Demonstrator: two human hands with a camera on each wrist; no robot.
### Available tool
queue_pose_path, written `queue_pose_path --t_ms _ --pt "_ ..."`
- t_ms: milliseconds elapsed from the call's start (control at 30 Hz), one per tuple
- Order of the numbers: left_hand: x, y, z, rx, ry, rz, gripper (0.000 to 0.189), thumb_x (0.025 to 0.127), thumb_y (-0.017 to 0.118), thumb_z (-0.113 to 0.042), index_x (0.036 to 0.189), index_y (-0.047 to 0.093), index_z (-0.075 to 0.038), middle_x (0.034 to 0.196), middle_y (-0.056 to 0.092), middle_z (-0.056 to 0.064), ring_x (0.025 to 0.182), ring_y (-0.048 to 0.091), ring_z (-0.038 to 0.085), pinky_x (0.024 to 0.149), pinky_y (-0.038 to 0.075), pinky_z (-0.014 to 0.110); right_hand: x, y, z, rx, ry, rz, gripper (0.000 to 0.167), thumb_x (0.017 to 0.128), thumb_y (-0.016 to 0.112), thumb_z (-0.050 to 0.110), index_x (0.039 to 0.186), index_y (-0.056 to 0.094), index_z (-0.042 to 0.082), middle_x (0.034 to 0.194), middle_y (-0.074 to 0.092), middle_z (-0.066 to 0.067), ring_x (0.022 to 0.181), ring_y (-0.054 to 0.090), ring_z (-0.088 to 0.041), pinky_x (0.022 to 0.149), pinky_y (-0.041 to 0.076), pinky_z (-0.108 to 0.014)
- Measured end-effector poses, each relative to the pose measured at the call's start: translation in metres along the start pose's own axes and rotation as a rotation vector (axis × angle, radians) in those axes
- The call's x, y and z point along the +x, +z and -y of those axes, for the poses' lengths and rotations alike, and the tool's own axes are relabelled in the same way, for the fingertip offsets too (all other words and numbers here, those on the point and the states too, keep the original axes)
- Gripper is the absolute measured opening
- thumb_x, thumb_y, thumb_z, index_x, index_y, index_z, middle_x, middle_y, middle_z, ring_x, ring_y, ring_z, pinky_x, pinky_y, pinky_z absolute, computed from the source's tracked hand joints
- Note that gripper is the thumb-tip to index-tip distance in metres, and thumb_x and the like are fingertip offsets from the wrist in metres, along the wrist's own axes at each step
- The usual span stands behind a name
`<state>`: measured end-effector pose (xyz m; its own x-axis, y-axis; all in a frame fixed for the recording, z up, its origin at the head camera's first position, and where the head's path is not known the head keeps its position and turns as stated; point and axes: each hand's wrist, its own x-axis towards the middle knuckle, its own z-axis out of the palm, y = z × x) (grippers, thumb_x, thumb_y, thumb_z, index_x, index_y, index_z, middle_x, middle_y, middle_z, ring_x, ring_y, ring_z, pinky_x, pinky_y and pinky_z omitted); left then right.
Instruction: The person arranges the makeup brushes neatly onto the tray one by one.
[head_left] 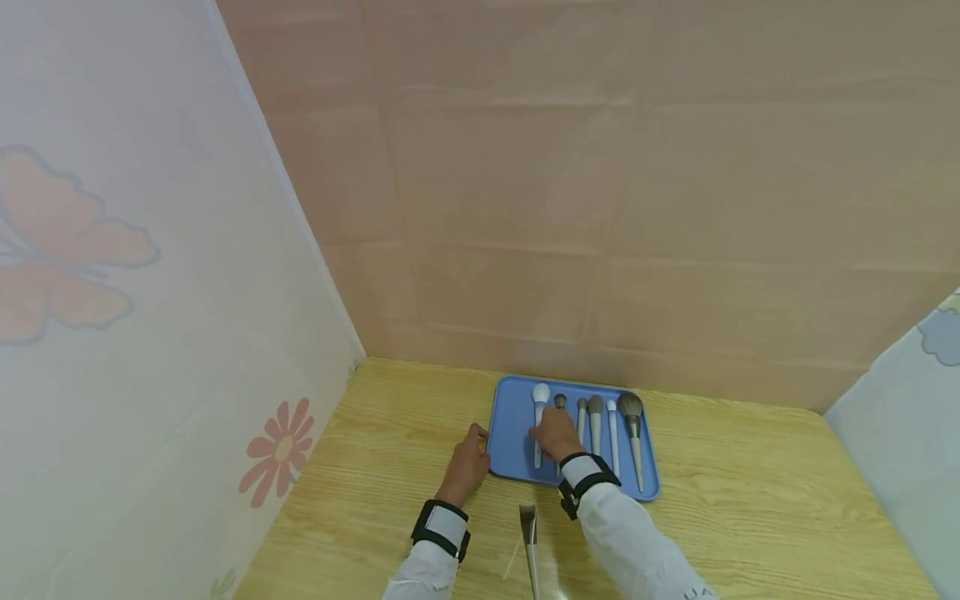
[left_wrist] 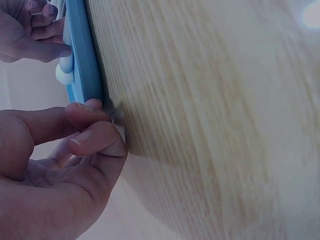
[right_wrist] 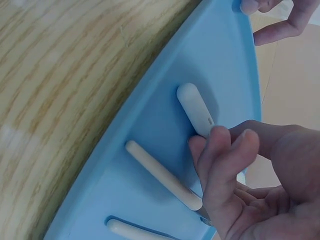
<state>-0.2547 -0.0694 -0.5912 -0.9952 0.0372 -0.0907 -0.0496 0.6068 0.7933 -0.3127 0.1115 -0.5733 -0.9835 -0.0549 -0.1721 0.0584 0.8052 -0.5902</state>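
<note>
A blue tray [head_left: 512,421] lies on the wooden table with several makeup brushes laid side by side in it. My right hand [head_left: 557,432] reaches over the tray and pinches the leftmost makeup brush [head_left: 541,392], which has a white head and a pale handle [right_wrist: 195,107]. This brush lies in the tray, its middle partly covered by my fingers. At the tray's left edge, my left hand [head_left: 467,463] holds the rim between thumb and curled fingers. Beneath my right hand is a dark-headed brush [head_left: 560,400], its handle [right_wrist: 160,172] partly hidden.
Right of my hand in the tray are a large dark brush [head_left: 632,405], a thin white one [head_left: 612,408] and two grey-headed ones. A flat brush [head_left: 528,525] lies on the table [head_left: 750,500] in front. A tan backdrop [head_left: 600,208] rises behind, with patterned side panels.
</note>
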Motion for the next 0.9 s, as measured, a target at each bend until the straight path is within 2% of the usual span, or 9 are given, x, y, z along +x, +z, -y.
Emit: queue_pose_path --t_ms 467,900 --pt "-0.002 -0.0013 -0.0016 -0.001 0.007 0.003 0.031 0.092 0.051 0.005 0.123 0.051 0.003 0.064 0.04 -0.001 0.055 0.037 0.013 0.05 0.03 0.027 0.0014 0.0004 -0.0003 0.009 0.0 0.015 0.022 0.088 0.069 0.01 0.07 0.064 -0.002 0.043 0.056 -0.006 0.031 0.053 -0.013 0.04 0.047 -0.028" --pt "-0.0006 -0.001 0.0004 0.018 0.026 -0.004 0.03 0.092 0.052 0.005 0.123 0.051 0.003 0.066 0.043 0.0 0.056 0.039 0.013 0.051 0.031 0.026 0.0024 0.0054 -0.0026 0.012 -0.011 0.017 0.028 0.089 0.069 0.011 0.063 0.064 0.001 0.041 0.055 -0.005 0.032 0.053 -0.013 0.041 0.047 -0.028"
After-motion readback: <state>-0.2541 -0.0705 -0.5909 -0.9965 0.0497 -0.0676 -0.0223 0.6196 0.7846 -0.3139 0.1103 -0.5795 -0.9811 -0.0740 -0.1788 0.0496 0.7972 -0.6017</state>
